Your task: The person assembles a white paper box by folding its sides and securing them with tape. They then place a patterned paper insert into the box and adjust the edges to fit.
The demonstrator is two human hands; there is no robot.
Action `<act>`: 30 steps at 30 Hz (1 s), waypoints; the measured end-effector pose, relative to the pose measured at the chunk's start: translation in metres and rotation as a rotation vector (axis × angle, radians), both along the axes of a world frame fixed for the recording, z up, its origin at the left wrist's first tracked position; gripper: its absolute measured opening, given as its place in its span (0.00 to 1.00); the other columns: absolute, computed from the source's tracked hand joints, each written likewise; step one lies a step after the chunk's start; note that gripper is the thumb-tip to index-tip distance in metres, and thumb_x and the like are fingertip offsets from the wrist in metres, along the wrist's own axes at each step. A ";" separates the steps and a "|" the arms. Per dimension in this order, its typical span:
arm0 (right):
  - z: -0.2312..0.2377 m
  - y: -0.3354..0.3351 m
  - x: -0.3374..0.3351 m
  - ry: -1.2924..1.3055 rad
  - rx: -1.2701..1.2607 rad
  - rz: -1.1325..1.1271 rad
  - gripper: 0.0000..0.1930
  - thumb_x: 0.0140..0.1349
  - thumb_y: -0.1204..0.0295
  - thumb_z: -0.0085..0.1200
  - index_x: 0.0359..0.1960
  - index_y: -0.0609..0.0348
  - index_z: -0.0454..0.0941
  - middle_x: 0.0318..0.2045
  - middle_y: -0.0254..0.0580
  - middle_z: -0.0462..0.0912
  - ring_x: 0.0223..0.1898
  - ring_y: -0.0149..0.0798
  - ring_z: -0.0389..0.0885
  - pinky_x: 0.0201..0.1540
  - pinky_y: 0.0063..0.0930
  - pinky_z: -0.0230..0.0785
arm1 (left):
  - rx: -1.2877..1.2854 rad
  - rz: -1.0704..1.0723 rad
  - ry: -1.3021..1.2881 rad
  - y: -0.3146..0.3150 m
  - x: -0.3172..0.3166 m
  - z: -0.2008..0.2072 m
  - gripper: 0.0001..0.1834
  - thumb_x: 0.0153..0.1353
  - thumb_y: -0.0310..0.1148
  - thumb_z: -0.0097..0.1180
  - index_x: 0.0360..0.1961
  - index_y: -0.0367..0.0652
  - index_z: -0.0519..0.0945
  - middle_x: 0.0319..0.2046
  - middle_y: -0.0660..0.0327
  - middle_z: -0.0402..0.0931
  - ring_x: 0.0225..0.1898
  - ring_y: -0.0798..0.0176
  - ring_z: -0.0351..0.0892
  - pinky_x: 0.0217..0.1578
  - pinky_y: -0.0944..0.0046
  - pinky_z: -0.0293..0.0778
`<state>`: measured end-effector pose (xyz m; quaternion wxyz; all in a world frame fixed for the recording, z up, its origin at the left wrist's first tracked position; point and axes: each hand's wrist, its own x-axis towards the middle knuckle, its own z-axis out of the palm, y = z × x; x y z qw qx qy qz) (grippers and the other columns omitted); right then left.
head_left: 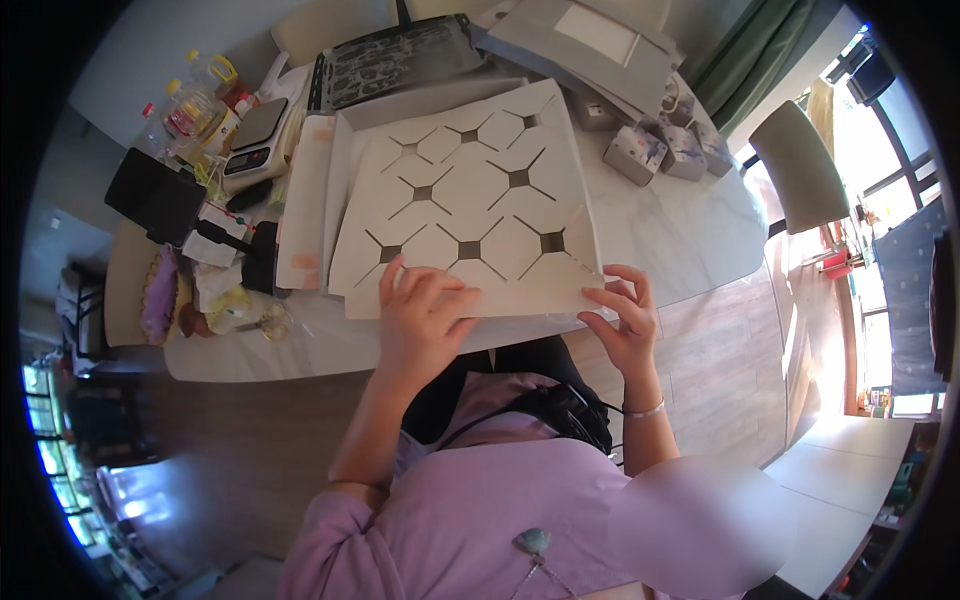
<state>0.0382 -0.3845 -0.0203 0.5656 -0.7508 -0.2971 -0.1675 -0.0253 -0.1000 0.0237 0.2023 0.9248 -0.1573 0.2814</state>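
Observation:
A large off-white cardboard insert lies tilted over a shallow white box on the table in front of me. Rows of square holes with slits running out from their corners are cut in it. My left hand grips its near edge left of the middle, fingers on top and thumb at the front edge. At the near right corner my right hand has curled fingers on the edge, thumb just below. The undersides of both grips are hidden.
A kitchen scale, oil bottles and a black stand crowd the left. Behind the box lies a dark tray. Grey flat boxes and small patterned boxes sit at the far right. Scissors lie near the left front edge.

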 end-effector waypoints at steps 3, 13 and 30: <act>0.003 0.005 0.002 -0.039 0.023 -0.036 0.18 0.46 0.81 0.75 0.42 0.59 0.88 0.55 0.47 0.80 0.37 0.37 0.83 0.43 0.30 0.79 | 0.015 -0.084 -0.001 -0.020 0.006 0.002 0.20 0.41 0.35 0.76 0.39 0.53 0.86 0.40 0.71 0.79 0.48 0.62 0.78 0.67 0.41 0.61; 0.013 0.001 0.001 -0.048 -0.153 -0.039 0.21 0.49 0.81 0.72 0.47 0.63 0.85 0.49 0.48 0.87 0.45 0.42 0.86 0.47 0.31 0.80 | 0.059 -0.240 -0.078 -0.069 0.034 -0.004 0.14 0.48 0.34 0.73 0.37 0.49 0.85 0.37 0.70 0.79 0.43 0.63 0.78 0.59 0.49 0.70; 0.007 -0.006 0.016 0.112 -0.024 0.105 0.14 0.49 0.76 0.75 0.38 0.60 0.86 0.54 0.46 0.79 0.41 0.38 0.85 0.47 0.33 0.77 | 0.016 -0.221 -0.069 -0.072 0.040 0.003 0.12 0.48 0.35 0.72 0.34 0.47 0.84 0.31 0.69 0.75 0.36 0.61 0.74 0.44 0.59 0.70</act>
